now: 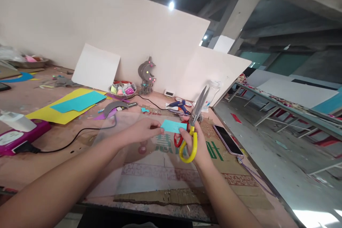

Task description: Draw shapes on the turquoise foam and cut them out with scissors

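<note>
Between my two hands is a small light-blue piece of paper [173, 126], held above a cardboard sheet with green characters. The fingertips of my left hand [144, 130] pinch its left end. My right hand [196, 140] grips its right end with the thumb and also carries a pair of scissors [199, 108] against the palm. The scissors have one yellow and one red handle, and their blades point up and away from the paper, slightly parted. Part of the red handle is hidden behind the paper and fingers.
Yellow paper [64, 117] and a larger blue piece [80, 102] lie on the left, near a purple power strip [40, 130]. A blue glue gun [179, 105], a bowl of clay packets [123, 91] and a grey moon ornament [146, 73] stand behind. A phone [228, 140] rests right.
</note>
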Available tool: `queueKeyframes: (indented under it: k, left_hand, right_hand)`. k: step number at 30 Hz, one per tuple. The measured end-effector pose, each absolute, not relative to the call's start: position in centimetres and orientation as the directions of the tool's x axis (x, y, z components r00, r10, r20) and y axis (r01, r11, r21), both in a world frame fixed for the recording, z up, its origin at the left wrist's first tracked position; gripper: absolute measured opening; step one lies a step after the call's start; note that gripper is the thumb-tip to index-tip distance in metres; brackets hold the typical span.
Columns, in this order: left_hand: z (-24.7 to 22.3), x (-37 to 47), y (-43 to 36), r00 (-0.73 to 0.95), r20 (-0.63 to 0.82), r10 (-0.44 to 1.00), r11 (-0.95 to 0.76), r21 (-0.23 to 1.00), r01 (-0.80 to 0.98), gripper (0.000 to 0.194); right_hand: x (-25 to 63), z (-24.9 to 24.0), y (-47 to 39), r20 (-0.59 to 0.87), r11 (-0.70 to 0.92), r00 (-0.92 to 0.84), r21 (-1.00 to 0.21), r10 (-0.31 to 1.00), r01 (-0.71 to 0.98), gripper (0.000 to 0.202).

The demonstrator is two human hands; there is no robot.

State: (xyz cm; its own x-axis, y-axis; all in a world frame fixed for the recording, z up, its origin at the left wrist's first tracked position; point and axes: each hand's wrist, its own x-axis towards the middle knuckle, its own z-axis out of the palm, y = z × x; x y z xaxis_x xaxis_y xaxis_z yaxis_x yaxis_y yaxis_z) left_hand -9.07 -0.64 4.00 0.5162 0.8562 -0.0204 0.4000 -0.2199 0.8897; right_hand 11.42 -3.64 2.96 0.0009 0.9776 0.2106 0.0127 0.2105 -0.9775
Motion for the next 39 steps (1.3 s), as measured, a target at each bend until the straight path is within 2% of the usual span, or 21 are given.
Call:
queueKeyframes:
  k: [3, 7, 12, 16, 23, 39]
  left_hand:
    - [4.0, -9.5, 0.1, 0.408, 0.131, 0.904, -0.313, 0.853, 0.418, 0.028]
    - [4.1, -11.0, 1.6, 0.211, 0.274, 0.938, -0.336, 0.868, 0.366, 0.035]
    - [4.8, -11.9, 2.0, 0.031, 0.298, 0.954, -0.298, 0.931, 0.211, 0.036]
    - [4.8, -11.3, 1.4, 0.052, 0.309, 0.95, -0.313, 0.93, 0.192, 0.036]
    - [4.3, -10.2, 0.6, 0.147, 0.335, 0.931, -0.363, 0.898, 0.248, 0.033]
    - [3.8, -9.8, 0.2, 0.273, 0.262, 0.926, -0.329, 0.915, 0.236, 0.04]
  right_hand:
    - [11.7, 2.1, -3.2, 0.185, 0.186, -0.041, -0.982, 0.982, 0.036, 0.044]
    - [11.8, 1.0, -2.7, 0.188, 0.19, -0.076, -0.982, 0.979, 0.018, 0.046]
    - [11.5, 1.4, -3.5, 0.179, 0.21, -0.236, -0.971, 0.955, 0.115, 0.055]
    - [11.2, 1.8, -4.4, 0.164, 0.24, -0.326, -0.948, 0.931, 0.21, 0.064]
    - [11.0, 1.5, -4.6, 0.154, 0.262, -0.377, -0.931, 0.913, 0.253, 0.065]
    - [10.0, 2.9, -5.4, 0.096, 0.161, -0.334, -0.972, 0.938, 0.174, 0.067]
